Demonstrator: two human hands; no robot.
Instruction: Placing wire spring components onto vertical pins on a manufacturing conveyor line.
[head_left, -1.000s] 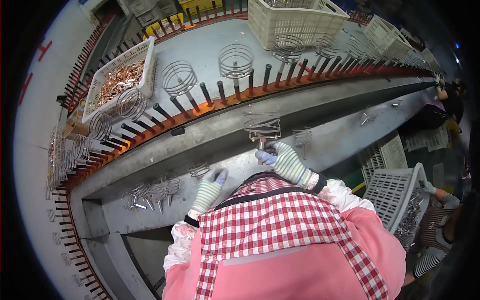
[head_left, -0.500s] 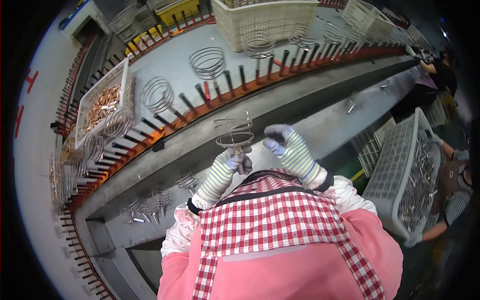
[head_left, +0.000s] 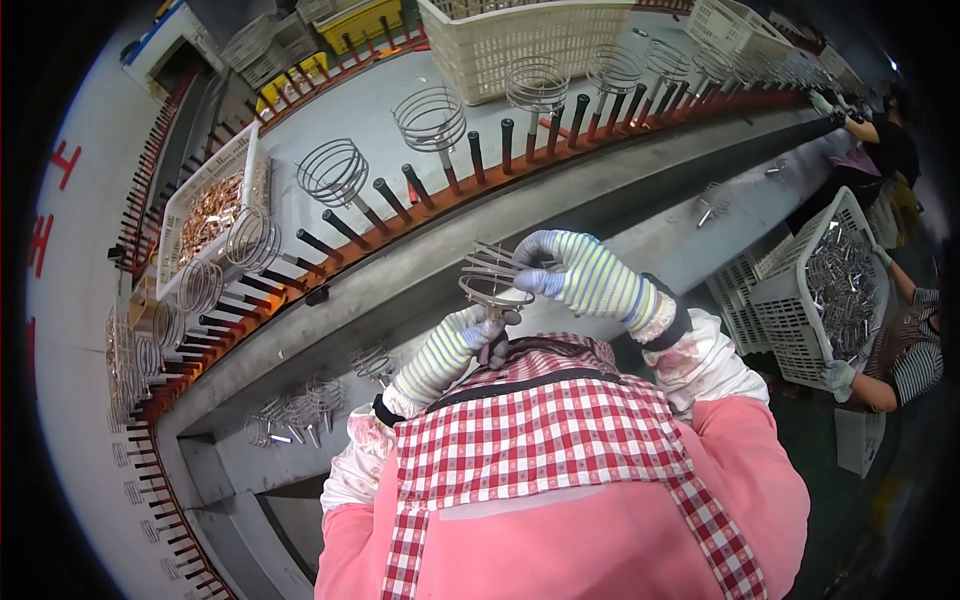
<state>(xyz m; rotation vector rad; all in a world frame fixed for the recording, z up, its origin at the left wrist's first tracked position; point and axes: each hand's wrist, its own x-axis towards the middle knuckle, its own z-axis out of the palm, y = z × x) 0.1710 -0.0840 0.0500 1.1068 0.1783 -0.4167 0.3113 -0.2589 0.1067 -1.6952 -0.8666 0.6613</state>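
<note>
Both gloved hands now raised nearer chest. Right hand [head_left: 585,275] fingers clamped on wire coil [head_left: 495,280] from 3 o'clock; left hand [head_left: 470,335], earlier apart, pinches its stem at 6 o'clock.

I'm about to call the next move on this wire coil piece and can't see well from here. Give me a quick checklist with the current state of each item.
1. Both hands on the wire coil: ok. The left hand grips from below, the right hand from the side and top.
2. Coil lifted off the grey bench: ok.
3. Gloves on both hands: ok, striped knit.
4. Coil shape sound, no bent wires: cannot tell, too fine to see.
5. Free black pegs on the orange rail ahead: ok, several stand bare between loaded coils.
6. Co-worker's hand clear of the coil: ok, it is at the white basket, far right.
</note>
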